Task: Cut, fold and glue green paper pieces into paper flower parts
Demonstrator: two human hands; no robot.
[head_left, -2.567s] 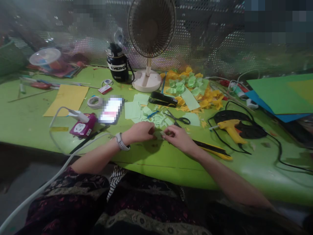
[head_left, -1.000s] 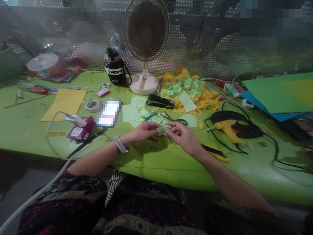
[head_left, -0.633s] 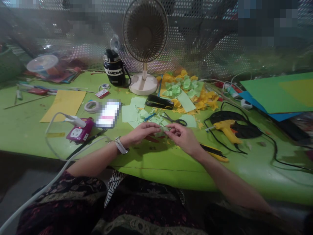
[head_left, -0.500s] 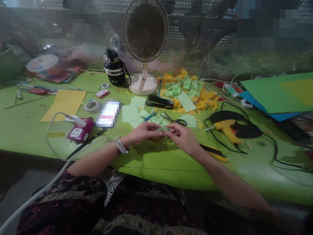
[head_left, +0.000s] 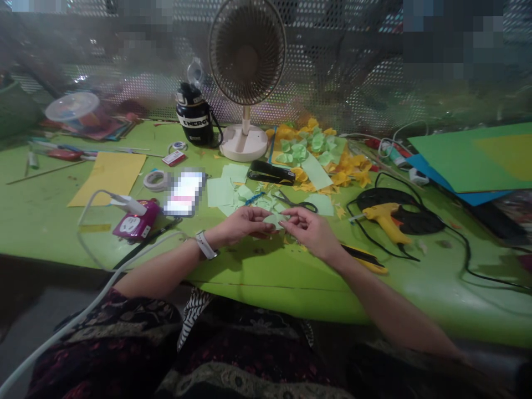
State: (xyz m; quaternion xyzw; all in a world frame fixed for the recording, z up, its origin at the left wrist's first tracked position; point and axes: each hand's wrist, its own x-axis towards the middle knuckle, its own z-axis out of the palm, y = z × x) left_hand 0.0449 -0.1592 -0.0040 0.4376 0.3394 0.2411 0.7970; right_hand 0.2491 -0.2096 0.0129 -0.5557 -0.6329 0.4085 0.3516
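A small piece of pale green paper [head_left: 275,221] is pinched between my left hand [head_left: 241,224] and my right hand [head_left: 310,233], with its curved edge showing above the fingertips. Just beyond my hands lies a heap of pale green paper scraps [head_left: 255,201]. Black-handled scissors [head_left: 297,203] rest past my right fingers, and a black stapler [head_left: 270,173] lies farther back. A yellow-and-black utility knife [head_left: 366,260] sits to the right of my right wrist. Paper flowers in yellow and pale green [head_left: 316,152] are heaped behind.
A yellow hot glue gun [head_left: 384,218] lies on its black cord at right, beside stacked card sheets [head_left: 469,158]. A fan [head_left: 247,77], black flask [head_left: 193,116], tape roll [head_left: 155,180], phone [head_left: 185,193] and pink socket [head_left: 136,223] stand on the green table [head_left: 266,277].
My hands have risen from the table and now hold the paper piece between them. The piece shows more of its curved shape, and the view has shifted slightly.
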